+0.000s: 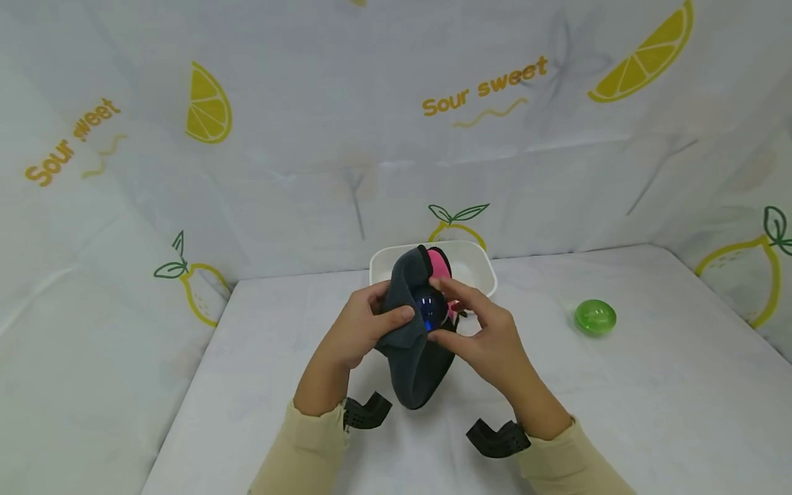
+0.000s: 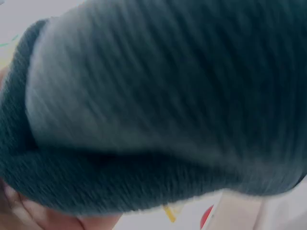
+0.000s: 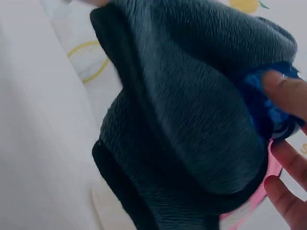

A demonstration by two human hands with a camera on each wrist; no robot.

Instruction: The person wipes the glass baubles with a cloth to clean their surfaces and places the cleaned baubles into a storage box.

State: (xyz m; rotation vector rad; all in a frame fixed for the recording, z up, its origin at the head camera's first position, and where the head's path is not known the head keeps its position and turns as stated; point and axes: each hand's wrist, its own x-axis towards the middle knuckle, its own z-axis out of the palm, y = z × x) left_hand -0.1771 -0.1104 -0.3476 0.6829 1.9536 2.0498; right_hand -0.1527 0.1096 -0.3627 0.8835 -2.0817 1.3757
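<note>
My left hand (image 1: 357,323) grips a fuzzy dark grey cloth (image 1: 408,361) with a black border, its thumb lying over a fold. Pink shows along the far side of the cloth. Against the cloth sits a shiny, see-through blue ball (image 1: 431,307). From the other side my right hand (image 1: 489,337) pinches this ball between thumb and fingers. The right wrist view has the ball (image 3: 271,103) partly wrapped by the cloth (image 3: 206,124), with the thumb on it. Cloth fills most of the left wrist view and hides the ball there.
A white plastic basin (image 1: 473,258) stands behind the hands at the table's back edge, partly covered by the cloth. To the right, a see-through green ball (image 1: 595,317) lies on the white table cover (image 1: 650,385). A lemon-print sheet (image 1: 297,137) hangs around the table.
</note>
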